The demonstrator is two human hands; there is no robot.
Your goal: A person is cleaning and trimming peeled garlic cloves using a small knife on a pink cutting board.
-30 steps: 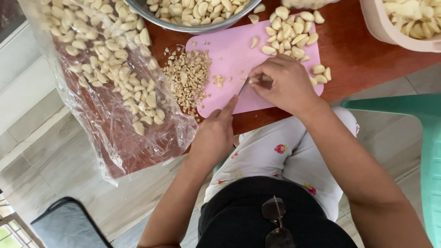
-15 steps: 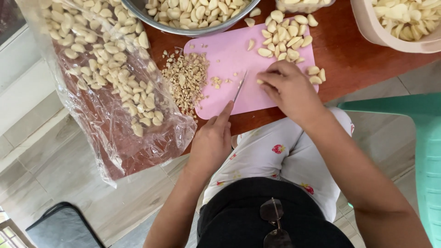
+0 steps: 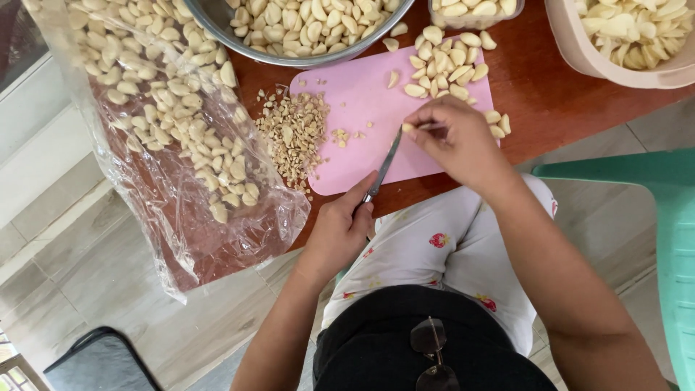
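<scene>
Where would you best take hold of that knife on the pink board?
By its handle, from the near table edge. The knife lies with its thin blade pointing away toward the right hand; the left hand already wraps the handle there, clear of the edge.

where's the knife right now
In the head view the knife is held in the left hand near the centre, its blade angled over the pink cutting board toward the right hand, right of the pile of trimmed bits.

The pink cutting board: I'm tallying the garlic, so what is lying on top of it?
On the pink cutting board lie whole peeled cloves, a few small cut bits and part of the trimmings pile. The right hand covers whatever lies beneath it.
</scene>
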